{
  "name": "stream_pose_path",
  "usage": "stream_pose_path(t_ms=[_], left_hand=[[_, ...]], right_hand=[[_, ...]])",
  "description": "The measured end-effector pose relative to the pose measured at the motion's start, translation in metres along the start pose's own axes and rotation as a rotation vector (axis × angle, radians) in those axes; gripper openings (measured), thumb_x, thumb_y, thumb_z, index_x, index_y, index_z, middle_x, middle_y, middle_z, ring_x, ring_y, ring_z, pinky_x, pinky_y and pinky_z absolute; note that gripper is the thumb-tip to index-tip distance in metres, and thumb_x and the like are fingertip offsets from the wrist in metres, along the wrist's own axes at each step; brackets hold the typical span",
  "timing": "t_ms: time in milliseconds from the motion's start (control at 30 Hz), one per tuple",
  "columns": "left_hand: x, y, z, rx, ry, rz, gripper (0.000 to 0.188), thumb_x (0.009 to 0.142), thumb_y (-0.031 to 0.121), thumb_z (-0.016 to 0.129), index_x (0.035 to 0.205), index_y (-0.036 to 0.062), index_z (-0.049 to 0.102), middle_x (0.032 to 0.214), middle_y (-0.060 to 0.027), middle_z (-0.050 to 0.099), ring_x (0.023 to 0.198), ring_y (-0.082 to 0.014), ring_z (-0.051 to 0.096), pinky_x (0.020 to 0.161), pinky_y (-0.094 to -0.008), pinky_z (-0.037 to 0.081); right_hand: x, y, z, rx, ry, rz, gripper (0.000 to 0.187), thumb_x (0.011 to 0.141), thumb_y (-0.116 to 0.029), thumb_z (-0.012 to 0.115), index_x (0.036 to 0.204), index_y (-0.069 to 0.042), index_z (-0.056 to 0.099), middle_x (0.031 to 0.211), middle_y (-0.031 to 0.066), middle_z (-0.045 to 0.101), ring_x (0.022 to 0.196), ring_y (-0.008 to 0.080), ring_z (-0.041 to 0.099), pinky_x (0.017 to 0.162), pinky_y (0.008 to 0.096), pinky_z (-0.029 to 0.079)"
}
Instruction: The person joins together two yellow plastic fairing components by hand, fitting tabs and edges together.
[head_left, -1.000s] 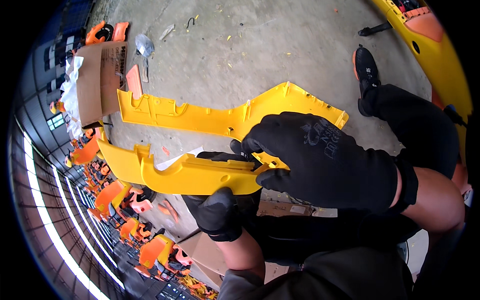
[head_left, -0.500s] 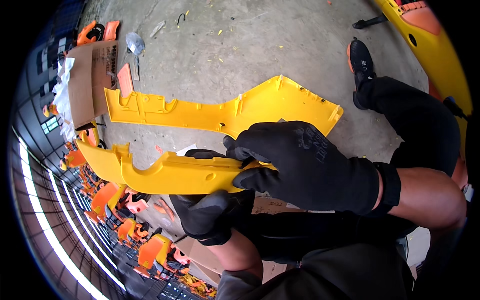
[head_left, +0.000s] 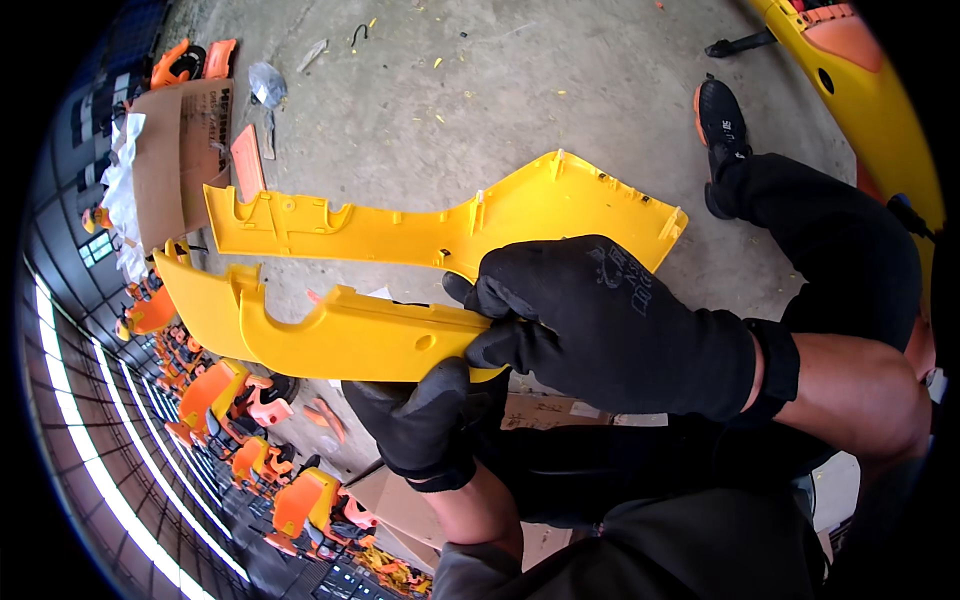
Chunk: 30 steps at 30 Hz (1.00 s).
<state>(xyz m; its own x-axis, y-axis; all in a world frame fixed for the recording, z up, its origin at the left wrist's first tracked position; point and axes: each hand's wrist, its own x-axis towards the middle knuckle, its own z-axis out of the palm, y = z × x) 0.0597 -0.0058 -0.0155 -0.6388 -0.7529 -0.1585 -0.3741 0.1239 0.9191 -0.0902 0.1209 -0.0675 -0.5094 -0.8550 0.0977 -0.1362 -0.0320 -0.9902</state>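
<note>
A curved yellow plastic panel [head_left: 330, 340] with a notch in its upper edge is held up before me, its smooth outer face toward me. My left hand [head_left: 415, 415], in a black glove, grips its lower edge, with the thumb in front and the other fingers hidden behind. At the panel's right end, my black-gloved right hand [head_left: 610, 330] has thumb and fingers closed on the upper edge. Whether a small part sits in that pinch, I cannot make out. Just beyond lies a second yellow panel [head_left: 570, 205], ribbed inner side up, with small clips along its edges.
A cardboard box [head_left: 185, 160] stands at the far left, with a clear plastic bag [head_left: 267, 85] on the concrete floor beside it. Orange and yellow vehicles [head_left: 210, 390] line the left. A yellow vehicle body [head_left: 870, 100] fills the upper right, near my shoe [head_left: 720, 115].
The held panel has tilted, showing more of its outer face. My left fingers, seen above its upper edge before, are now hidden behind it. My right hand has shifted slightly.
</note>
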Motion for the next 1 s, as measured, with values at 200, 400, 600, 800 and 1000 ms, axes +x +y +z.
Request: stream_pose_path(t_ms=[200, 400, 600, 800, 1000], left_hand=[[0.001, 0.002, 0.009, -0.133, -0.019, -0.061, 0.051, 0.079, 0.002, 0.056, 0.129, -0.005, 0.049, 0.117, -0.0167, 0.063, 0.1, -0.0264, 0.065, 0.088, -0.0372, 0.053], [0.009, 0.014, 0.018, -0.622, -0.072, -0.111, 0.069, 0.081, 0.017, 0.079, 0.137, -0.0056, 0.045, 0.125, -0.0189, 0.062, 0.111, -0.0291, 0.064, 0.093, -0.0406, 0.053], [0.011, 0.019, 0.013, -0.539, -0.149, -0.19, 0.048, 0.093, 0.02, 0.067, 0.132, -0.0032, 0.052, 0.122, -0.0114, 0.063, 0.109, -0.021, 0.062, 0.094, -0.0345, 0.05], [0.018, 0.017, 0.028, -0.225, -0.316, 0.166, 0.041, 0.09, 0.016, 0.068, 0.124, -0.0026, 0.058, 0.11, -0.0121, 0.066, 0.1, -0.0184, 0.061, 0.09, -0.0316, 0.047], [0.019, 0.044, 0.04, -0.495, -0.012, 0.037, 0.024, 0.09, 0.017, 0.07, 0.104, -0.001, 0.064, 0.09, -0.0069, 0.063, 0.084, -0.0129, 0.059, 0.076, -0.0274, 0.047]], right_hand=[[0.003, 0.0, -0.009, 0.024, -0.07, 0.055, 0.018, 0.09, -0.014, 0.069, 0.098, -0.001, 0.059, 0.086, 0.0182, 0.066, 0.082, 0.034, 0.068, 0.072, 0.0403, 0.052], [0.017, -0.013, -0.022, 0.104, -0.11, 0.062, 0.027, 0.089, -0.015, 0.071, 0.107, 0.001, 0.06, 0.094, 0.0169, 0.067, 0.087, 0.0314, 0.068, 0.076, 0.0383, 0.053], [0.037, -0.05, -0.046, 0.185, -0.172, 0.189, 0.066, 0.083, -0.005, 0.07, 0.142, 0.003, 0.043, 0.129, 0.0113, 0.057, 0.12, 0.0185, 0.055, 0.103, 0.0341, 0.044], [0.04, -0.066, -0.044, 0.284, -0.091, 0.186, 0.07, 0.078, -0.006, 0.071, 0.142, 0.003, 0.043, 0.13, 0.0126, 0.057, 0.118, 0.0222, 0.058, 0.102, 0.0359, 0.046], [0.043, -0.08, -0.05, 0.284, -0.098, 0.341, 0.064, 0.078, -0.004, 0.071, 0.138, -0.001, 0.048, 0.128, 0.0115, 0.061, 0.114, 0.0218, 0.061, 0.099, 0.0351, 0.048]])
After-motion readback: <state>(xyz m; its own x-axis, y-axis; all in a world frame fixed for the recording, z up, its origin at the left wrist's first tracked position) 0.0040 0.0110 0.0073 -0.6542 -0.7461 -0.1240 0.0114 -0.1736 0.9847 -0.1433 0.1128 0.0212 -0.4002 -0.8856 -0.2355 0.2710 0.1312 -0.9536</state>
